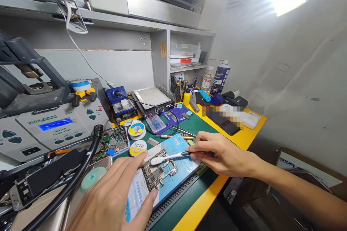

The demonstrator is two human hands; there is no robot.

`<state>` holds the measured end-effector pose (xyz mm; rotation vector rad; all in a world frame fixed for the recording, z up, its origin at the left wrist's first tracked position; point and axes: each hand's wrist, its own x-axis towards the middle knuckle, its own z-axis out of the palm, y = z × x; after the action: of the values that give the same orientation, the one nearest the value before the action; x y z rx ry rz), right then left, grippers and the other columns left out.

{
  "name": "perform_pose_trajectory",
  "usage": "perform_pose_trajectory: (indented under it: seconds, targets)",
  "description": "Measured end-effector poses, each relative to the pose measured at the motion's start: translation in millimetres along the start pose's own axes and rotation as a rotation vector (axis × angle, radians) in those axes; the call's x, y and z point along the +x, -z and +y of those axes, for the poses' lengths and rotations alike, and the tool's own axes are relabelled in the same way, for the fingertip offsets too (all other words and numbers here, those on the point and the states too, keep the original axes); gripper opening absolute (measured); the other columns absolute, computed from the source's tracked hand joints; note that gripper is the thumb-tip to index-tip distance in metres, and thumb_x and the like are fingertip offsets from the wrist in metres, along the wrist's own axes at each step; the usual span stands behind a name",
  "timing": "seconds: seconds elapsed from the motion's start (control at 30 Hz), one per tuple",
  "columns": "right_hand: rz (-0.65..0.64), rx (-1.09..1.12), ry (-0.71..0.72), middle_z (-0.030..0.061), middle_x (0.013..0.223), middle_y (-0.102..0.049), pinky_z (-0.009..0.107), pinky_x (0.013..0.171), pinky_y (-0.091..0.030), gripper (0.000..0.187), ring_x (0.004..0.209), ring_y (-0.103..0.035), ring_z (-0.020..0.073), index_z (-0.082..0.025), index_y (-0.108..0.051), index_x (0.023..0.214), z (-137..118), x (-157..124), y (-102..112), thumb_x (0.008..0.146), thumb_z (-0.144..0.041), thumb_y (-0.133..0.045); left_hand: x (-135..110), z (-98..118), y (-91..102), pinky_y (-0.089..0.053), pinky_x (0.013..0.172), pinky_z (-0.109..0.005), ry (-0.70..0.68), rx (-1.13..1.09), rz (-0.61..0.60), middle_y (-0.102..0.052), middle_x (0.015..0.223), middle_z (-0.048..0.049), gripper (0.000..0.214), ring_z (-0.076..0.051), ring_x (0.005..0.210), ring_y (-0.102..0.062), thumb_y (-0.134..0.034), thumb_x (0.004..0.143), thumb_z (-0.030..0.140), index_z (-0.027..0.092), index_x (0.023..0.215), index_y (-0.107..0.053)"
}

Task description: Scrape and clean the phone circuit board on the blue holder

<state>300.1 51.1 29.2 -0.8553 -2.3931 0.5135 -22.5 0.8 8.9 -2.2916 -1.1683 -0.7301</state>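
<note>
My right hand (214, 151) pinches a white toothbrush (173, 156) by its dark handle end. The brush head rests over the upper part of a phone circuit board (155, 175). My left hand (116, 189) steadies this board at its left side, with the index finger at the upper corner and the thumb at the lower edge. Under the board lies a light blue printed box (177, 178), set on a dark perforated stand (173, 196). A solder spool (136, 129) and a round yellow-labelled tin (137, 148) are just behind the left fingertips.
On the left are a grey soldering station (59, 126), a black hose (86, 169) and a tray of board scraps (116, 142). Behind sits a flat heating plate (153, 97). A dark phone (223, 121), a spray can (220, 77) and a yellow bottle (187, 97) stand or lie at the right.
</note>
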Motion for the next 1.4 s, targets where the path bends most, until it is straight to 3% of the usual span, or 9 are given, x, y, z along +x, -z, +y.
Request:
perform_pose_trajectory:
  seconds: [0.17,0.3,0.57,0.73,0.93,1.1,1.27,1.4]
  targets:
    - [-0.041,0.028,-0.024,0.0063,0.082,-0.065,0.024,0.059,-0.044,0.020,0.070,-0.060,0.0142,-0.014,-0.086,0.110,-3,-5,7,0.103,-0.023,-0.070,3,1,1.6,-0.065,0.075,-0.045,-0.002,-0.015,-0.005,-0.083,0.109,-0.0107,0.043,-0.032,0.099,-0.083,-0.050,0.100,0.047,0.019,0.133,-0.055]
    - [-0.012,0.020,-0.023,0.0072,0.084,-0.063,0.027,0.063,-0.045,0.023,0.070,-0.057,0.0153,-0.012,-0.085,0.112,0,-1,2,0.105,-0.025,-0.066,2,3,5.2,-0.065,0.075,-0.039,0.059,-0.128,-0.059,-0.081,0.110,-0.0096,0.045,-0.027,0.098,-0.082,-0.056,0.099,0.043,0.021,0.137,-0.053]
    - [-0.069,0.038,-0.055,0.0084,0.084,-0.067,0.025,0.056,-0.043,0.023,0.069,-0.060,0.0155,-0.015,-0.084,0.106,-1,-3,8,0.106,-0.028,-0.066,-4,7,8.3,-0.064,0.088,-0.044,0.194,-0.231,-0.188,-0.075,0.125,-0.0089,0.053,-0.029,0.112,-0.076,-0.062,0.096,0.043,0.025,0.144,-0.048]
    - [-0.013,0.009,-0.026,0.0090,0.086,-0.065,0.027,0.060,-0.046,0.025,0.071,-0.060,0.0161,-0.012,-0.084,0.112,2,4,1,0.106,-0.025,-0.063,-1,8,9.8,-0.062,0.090,-0.045,0.211,-0.272,-0.200,-0.075,0.125,-0.0092,0.051,-0.030,0.113,-0.075,-0.060,0.096,0.041,0.024,0.143,-0.050]
    - [-0.066,0.039,-0.099,0.0078,0.082,-0.069,0.028,0.062,-0.051,0.024,0.071,-0.063,0.0172,-0.017,-0.085,0.102,1,3,10,0.105,-0.033,-0.068,0,9,11.8,-0.062,0.092,-0.047,0.235,-0.305,-0.236,-0.074,0.127,-0.0111,0.051,-0.031,0.115,-0.073,-0.060,0.097,0.040,0.023,0.144,-0.050]
    - [0.004,-0.003,-0.055,0.0104,0.088,-0.072,0.029,0.064,-0.051,0.024,0.076,-0.065,0.0185,-0.016,-0.084,0.109,3,2,5,0.106,-0.029,-0.065,0,9,11.8,-0.062,0.090,-0.047,0.250,-0.326,-0.250,-0.073,0.125,-0.0104,0.051,-0.030,0.114,-0.072,-0.060,0.097,0.039,0.024,0.144,-0.050]
    - [-0.078,0.034,-0.108,0.0071,0.082,-0.069,0.027,0.060,-0.051,0.023,0.069,-0.063,0.0166,-0.019,-0.085,0.103,-2,-4,12,0.106,-0.033,-0.067,-2,9,11.7,-0.061,0.094,-0.048,0.253,-0.330,-0.248,-0.072,0.128,-0.0101,0.053,-0.031,0.117,-0.071,-0.060,0.097,0.040,0.024,0.147,-0.047]
    - [-0.027,-0.019,-0.029,0.0088,0.085,-0.069,0.027,0.060,-0.050,0.022,0.069,-0.063,0.0163,-0.016,-0.084,0.108,-3,-1,8,0.106,-0.026,-0.064,-2,8,12.3,-0.059,0.098,-0.049,0.246,-0.330,-0.246,-0.071,0.131,-0.0094,0.054,-0.031,0.121,-0.070,-0.060,0.098,0.038,0.026,0.148,-0.046]
